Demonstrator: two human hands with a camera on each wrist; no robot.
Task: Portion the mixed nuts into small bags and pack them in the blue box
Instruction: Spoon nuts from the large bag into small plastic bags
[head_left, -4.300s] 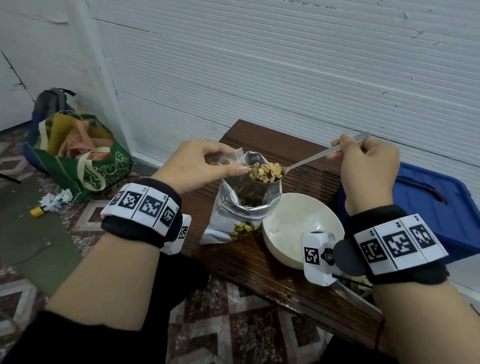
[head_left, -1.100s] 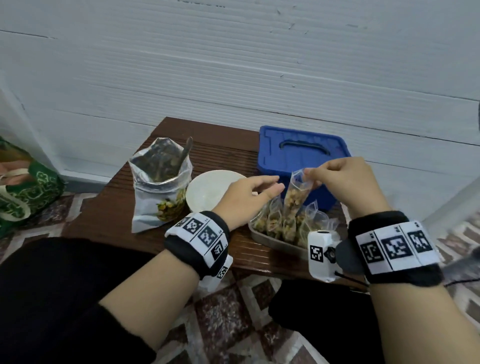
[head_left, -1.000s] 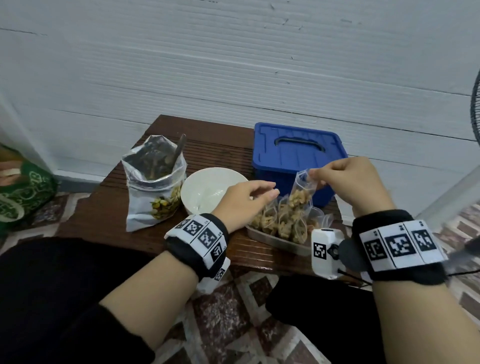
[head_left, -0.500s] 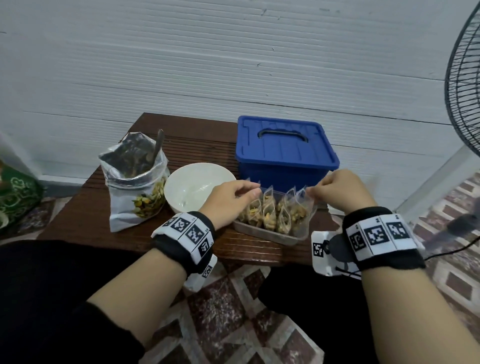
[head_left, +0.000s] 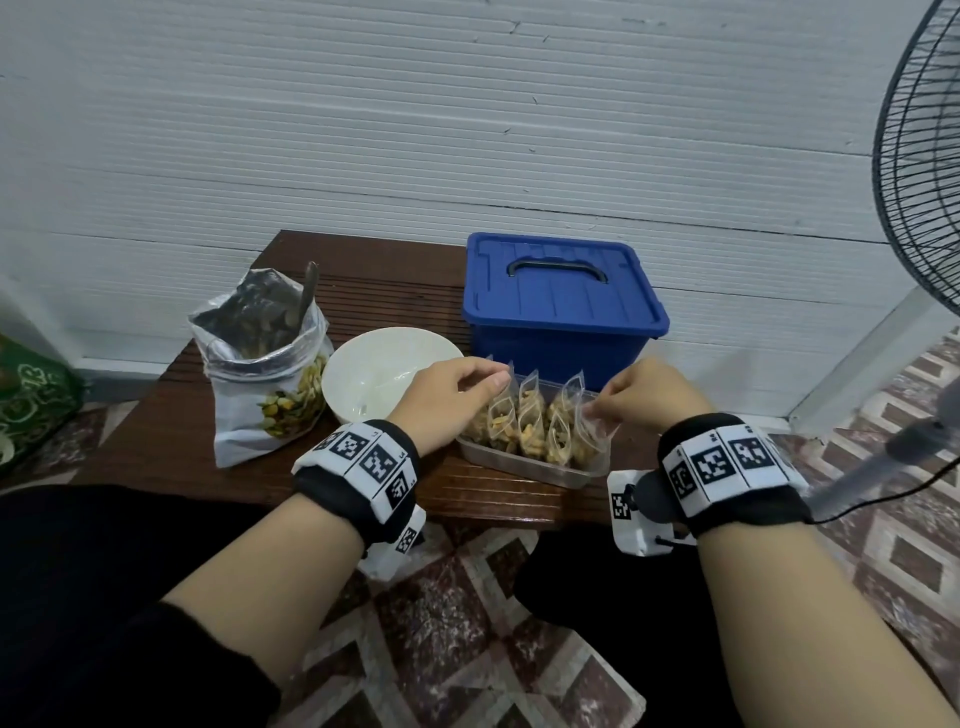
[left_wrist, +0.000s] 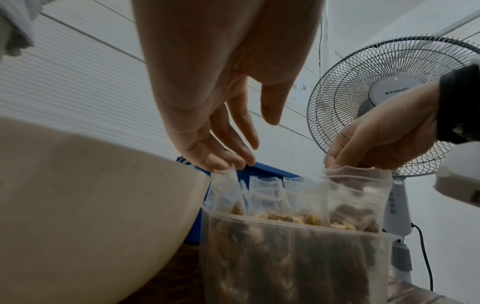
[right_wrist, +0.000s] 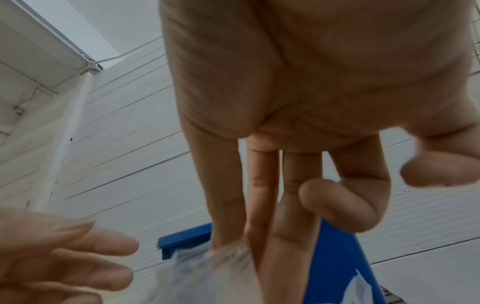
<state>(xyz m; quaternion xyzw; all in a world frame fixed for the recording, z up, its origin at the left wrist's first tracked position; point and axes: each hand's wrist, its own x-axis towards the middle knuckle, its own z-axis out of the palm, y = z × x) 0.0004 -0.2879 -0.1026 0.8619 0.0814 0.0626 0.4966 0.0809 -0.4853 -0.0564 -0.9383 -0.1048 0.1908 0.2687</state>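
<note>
Several small clear bags of nuts (head_left: 524, 421) stand upright in a clear plastic tray (head_left: 519, 466) at the table's front. My right hand (head_left: 597, 408) pinches the top of the rightmost small bag (head_left: 583, 431), which sits in the tray; the left wrist view shows that bag (left_wrist: 358, 195) too. My left hand (head_left: 498, 382) reaches down with straight fingers (left_wrist: 228, 160) that touch the top of the leftmost bag, thumb apart. Just behind the tray stands the blue box (head_left: 561, 306) with its lid on. A foil bag of mixed nuts (head_left: 260, 364) with a spoon in it stands at left.
A white bowl (head_left: 387, 374) sits between the foil bag and the tray. A standing fan (head_left: 919, 156) with its cord is at the right, off the table. A green cloth bag (head_left: 26, 405) lies on the floor at left. The white wall is right behind the table.
My right hand has lowered the filled small bag from above the tray into its right end. My left hand has moved onto the leftmost bag's top. The spoon went back into the foil bag.
</note>
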